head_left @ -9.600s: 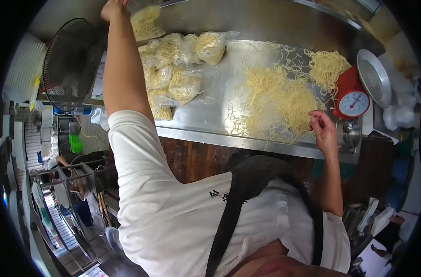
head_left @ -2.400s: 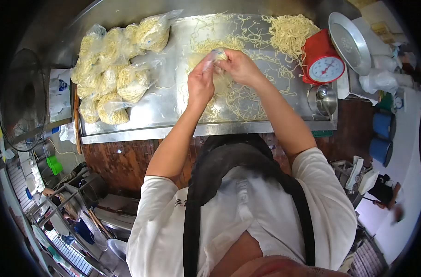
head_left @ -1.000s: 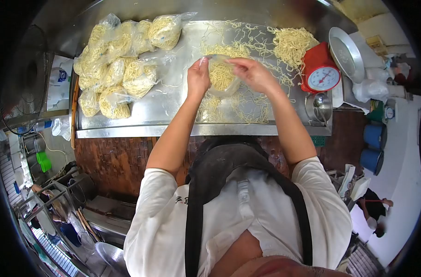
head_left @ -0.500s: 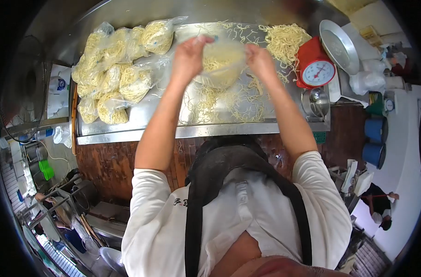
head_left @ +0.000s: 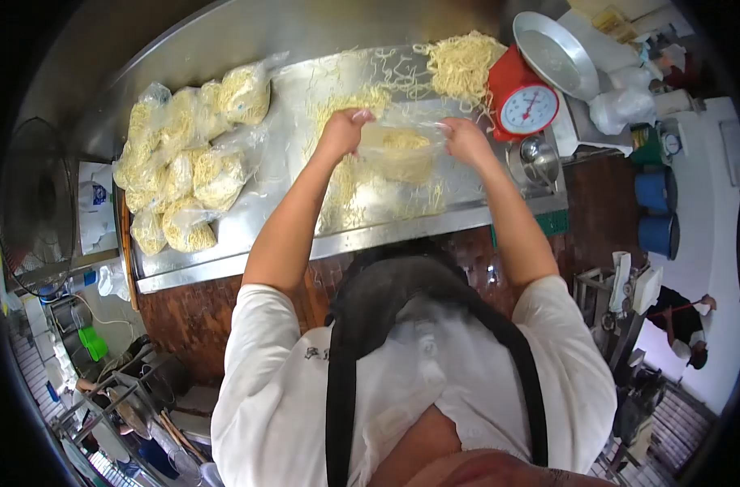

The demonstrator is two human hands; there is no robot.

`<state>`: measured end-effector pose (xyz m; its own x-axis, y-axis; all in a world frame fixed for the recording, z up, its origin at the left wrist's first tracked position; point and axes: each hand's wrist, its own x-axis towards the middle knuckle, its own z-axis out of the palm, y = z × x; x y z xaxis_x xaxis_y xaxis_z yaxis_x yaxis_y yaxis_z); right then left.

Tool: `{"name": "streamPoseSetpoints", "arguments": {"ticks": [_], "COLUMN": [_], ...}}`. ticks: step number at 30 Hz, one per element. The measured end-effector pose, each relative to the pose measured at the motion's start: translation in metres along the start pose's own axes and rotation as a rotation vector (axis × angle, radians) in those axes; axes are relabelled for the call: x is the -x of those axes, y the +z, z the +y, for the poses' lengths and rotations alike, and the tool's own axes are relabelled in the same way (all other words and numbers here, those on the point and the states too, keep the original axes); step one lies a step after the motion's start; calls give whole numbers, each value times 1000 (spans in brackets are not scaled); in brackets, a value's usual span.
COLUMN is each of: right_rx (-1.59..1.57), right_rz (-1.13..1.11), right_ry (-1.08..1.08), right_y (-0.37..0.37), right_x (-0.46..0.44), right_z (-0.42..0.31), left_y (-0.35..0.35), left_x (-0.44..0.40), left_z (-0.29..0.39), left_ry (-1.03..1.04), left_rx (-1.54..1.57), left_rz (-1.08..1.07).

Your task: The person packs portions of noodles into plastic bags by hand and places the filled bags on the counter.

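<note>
A clear plastic bag (head_left: 398, 162) with noodles inside is stretched between my two hands over the metal worktop. My left hand (head_left: 343, 134) pinches the bag's left upper corner. On the other corner, my right hand (head_left: 466, 140) is closed in a pinch too. Inside the bag the pale noodles (head_left: 406, 142) bunch low and are slightly blurred. Loose noodle strands (head_left: 337, 199) lie scattered around and behind the bag. Beyond my right hand rests a larger heap of noodles (head_left: 463, 66).
Several filled noodle bags (head_left: 187, 158) crowd the worktop's left side. A red dial scale (head_left: 526, 101) with a round metal pan (head_left: 555, 55) stands at the right, near a metal bowl (head_left: 537, 158). The worktop's raised front edge (head_left: 370, 235) runs before me. Another person (head_left: 680, 321) is far right.
Both hands have come down a little toward me with the bag, and its mouth is pulled flatter and tauter between them. The whole view has also shifted and turned slightly.
</note>
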<state>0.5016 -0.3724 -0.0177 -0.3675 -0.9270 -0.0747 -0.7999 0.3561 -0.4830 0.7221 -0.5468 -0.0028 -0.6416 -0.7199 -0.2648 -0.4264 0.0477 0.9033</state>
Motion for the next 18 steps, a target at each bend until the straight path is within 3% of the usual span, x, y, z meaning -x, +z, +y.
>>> {"name": "streamPoseSetpoints", "arguments": {"ticks": [3, 7, 11, 12, 16, 17, 18], "right_rx": [-140, -415, -461, -551, -669, -685, -615], "right_rz": [324, 294, 709, 719, 1060, 1048, 910], "right_ry": [1, 189, -152, -242, -782, -838, -656], "right_y": [-47, -192, -333, -354, -330, -310, -289], "right_x": [5, -6, -6, 13, 90, 108, 130], "right_z": [5, -21, 6, -29, -131, -141, -108], "left_y": [7, 8, 16, 20, 49, 59, 71], "left_x": [-11, -31, -8, -12, -25, -31, -40], "left_z": [21, 161, 303, 322, 352, 345, 331], "left_ry": [113, 441, 685, 732, 712, 553, 390], "left_rx": [-31, 41, 88, 103, 444, 476, 504], "left_rz": [3, 81, -28, -71, -108, -219, -327]}}
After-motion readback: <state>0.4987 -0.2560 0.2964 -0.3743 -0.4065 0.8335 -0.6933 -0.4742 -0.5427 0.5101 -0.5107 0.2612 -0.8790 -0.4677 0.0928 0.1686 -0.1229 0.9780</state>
